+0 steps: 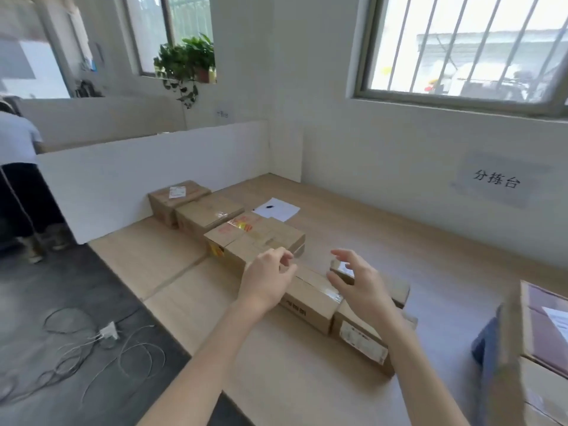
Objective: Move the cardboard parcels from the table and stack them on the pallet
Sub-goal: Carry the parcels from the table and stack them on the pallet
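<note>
A row of several cardboard parcels runs diagonally across the wooden table (415,241). The far parcel (178,198) carries a white label, then come a plain one (209,216), a taped one with red print (255,238), a long one (310,299) and a near one (359,336) with a side label. My left hand (267,281) hovers over the long parcel's left end, fingers curled and apart. My right hand (356,281) hovers over its right end, fingers spread. Neither hand holds anything. No pallet is in view.
A white sheet (276,209) with a small dark object lies behind the row. Blurred boxes (541,327) stand at the right edge. A white partition (147,167) walls the table's far left. Cables (92,348) lie on the grey floor. A person (18,179) stands at left.
</note>
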Available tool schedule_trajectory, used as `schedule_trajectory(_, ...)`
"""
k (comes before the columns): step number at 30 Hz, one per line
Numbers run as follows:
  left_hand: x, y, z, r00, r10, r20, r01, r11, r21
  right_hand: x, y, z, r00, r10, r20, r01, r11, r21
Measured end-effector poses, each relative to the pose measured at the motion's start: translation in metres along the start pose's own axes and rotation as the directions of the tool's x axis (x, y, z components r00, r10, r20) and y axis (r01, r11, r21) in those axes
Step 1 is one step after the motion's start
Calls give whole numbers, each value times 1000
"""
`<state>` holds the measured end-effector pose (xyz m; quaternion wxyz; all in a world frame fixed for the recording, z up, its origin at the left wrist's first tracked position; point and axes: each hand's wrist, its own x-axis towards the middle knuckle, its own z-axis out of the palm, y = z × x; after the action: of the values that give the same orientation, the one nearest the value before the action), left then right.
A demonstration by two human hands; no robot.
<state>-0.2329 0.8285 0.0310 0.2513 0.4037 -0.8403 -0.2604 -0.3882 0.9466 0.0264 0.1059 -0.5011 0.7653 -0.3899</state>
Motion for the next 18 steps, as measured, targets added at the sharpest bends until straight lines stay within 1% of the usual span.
schedule_trajectory(4,30,-60,-37,994,-85,-68,86,996,7,49,-35,58,994,-76,74,76,997,2)
schedule_trajectory(9,81,-131,-77,982,-139,-130,143,989,23,123,-72,132,981,-132,143,128,991,36)
schedule_trajectory(13,134,-193,-109,984,-117,-131,123,992,37,193,-103,189,974,-159,162,153,987,51)
schedule_trajectory(16,180,-242,-136,991,-98,-95,108,988,106,246,-126,230,973,-153,171,141,986,84)
schedule_trajectory(18,211,-275,-154,990,-103,-96,115,985,132,279,-138,256,970,-157,183,141,985,98)
